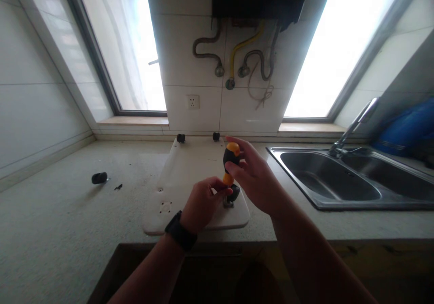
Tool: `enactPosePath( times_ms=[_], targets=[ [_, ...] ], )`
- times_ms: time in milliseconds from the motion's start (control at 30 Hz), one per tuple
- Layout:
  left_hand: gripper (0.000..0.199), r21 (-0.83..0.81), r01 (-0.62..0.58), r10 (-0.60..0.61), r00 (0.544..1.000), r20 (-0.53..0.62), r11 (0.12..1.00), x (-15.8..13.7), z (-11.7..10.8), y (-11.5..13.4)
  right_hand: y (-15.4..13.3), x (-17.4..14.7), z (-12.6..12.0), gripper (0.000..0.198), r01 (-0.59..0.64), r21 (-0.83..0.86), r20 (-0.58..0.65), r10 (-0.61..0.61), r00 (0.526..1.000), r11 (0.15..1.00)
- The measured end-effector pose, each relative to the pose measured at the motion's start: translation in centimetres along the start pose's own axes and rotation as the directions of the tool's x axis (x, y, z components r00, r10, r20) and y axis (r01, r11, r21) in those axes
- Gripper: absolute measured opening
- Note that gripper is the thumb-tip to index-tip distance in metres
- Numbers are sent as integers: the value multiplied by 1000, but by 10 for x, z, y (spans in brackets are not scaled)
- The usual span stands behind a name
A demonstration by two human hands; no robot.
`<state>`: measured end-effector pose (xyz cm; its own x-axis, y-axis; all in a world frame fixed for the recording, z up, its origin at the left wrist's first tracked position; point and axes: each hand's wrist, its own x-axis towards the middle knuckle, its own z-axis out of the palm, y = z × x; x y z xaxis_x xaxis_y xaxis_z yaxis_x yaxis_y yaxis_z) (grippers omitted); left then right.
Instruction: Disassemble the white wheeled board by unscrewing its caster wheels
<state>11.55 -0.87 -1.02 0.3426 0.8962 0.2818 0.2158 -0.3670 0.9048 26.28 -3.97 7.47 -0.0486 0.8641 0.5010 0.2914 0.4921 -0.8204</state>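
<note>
My right hand (253,170) is closed around the orange and black handle of a screwdriver (231,161), which stands upright with its tip down. Pinched near the lower end of the screwdriver are the fingers of my left hand (205,202), a black watch on its wrist; whether they grip the shaft or a small screw I cannot make out. Just below is a black caster wheel (233,193) with a metal plate at the near right corner of a white board (193,168). Two more casters (181,138) (216,136) sit at the board's far edge. Four holes mark its near left corner.
A loose caster (99,178) and small dark pieces (118,187) lie on the speckled countertop (68,213) at left. To the right is a double steel sink (325,177) with a faucet (354,125). Pipes and a wall socket (193,102) are behind the board.
</note>
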Motion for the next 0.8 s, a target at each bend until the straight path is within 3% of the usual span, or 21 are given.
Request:
enactPosePath(
  times_ms=[233,433,600,700,800],
  targets=[
    [19,-13,-11,11,998,-57,1000,4,9,-3,14,-4,4,45,19,-84,-61,-25,998,996],
    [29,64,8,-3,997,-72,998,7,12,-3,15,1,2,57,3,-94,-174,-20,985,996],
    [40,33,-62,62,998,-9,998,4,9,1,16,3,1,57,-32,142,-173,56,983,989],
    [25,4,-68,68,996,64,998,-1,6,3,16,5,0,54,-61,272,-119,97,988,960],
    [17,-43,-68,72,991,108,997,-4,5,2,16,6,-2,40,-23,249,-100,49,994,968]
  ],
)
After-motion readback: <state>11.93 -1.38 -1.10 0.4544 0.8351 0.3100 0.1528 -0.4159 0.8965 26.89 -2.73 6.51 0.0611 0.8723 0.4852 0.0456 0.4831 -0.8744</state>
